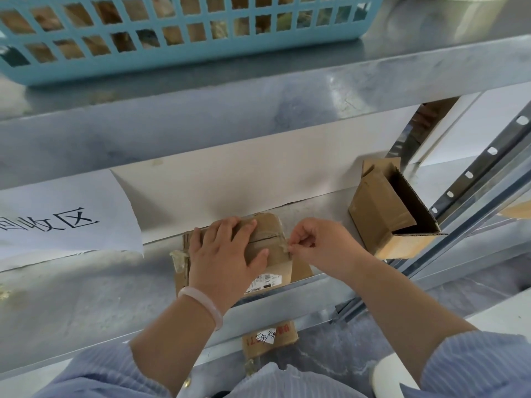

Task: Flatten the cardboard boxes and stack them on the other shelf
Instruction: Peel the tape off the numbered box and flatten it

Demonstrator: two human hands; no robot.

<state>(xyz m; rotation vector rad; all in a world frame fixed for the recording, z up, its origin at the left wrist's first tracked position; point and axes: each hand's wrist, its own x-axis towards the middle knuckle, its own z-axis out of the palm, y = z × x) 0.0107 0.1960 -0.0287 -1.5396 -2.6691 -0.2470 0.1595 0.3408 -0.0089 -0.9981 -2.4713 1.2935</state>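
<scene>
Three cardboard boxes were in view, and two of them sat on the middle shelf (86,300) of a metal rack. The taped box (275,255) lay flat near the shelf's front edge. Its long axis ran left to right along that edge, and its taped seam ran the same way across the top. The face bearing one shipping label (265,280) was turned towards the person.

The left hand (227,254) lay flat on top of this box, fingers straight and spread, pressing down. One pale bracelet (202,307) circled that wrist. The right hand (319,245) was at the box's right end, thumb and forefinger closed in a narrow pinch on what looked like the loose end of the clear tape (283,245). The strip was too thin and shiny to be certain.

The open box (379,211) stood well apart to the right on the same shelf, close to the slotted upright. It was tipped so that its mouth pointed right and upward, with the flaps spread. The third box (268,337) showed only partly below the shelf's front lip, with a white slip with handwritten numbers stuck on it.

One sheet of paper (66,222) with large printed characters hung from the front of the upper shelf (373,76) at the left. One blue plastic basket (172,41) sat on that upper shelf.
</scene>
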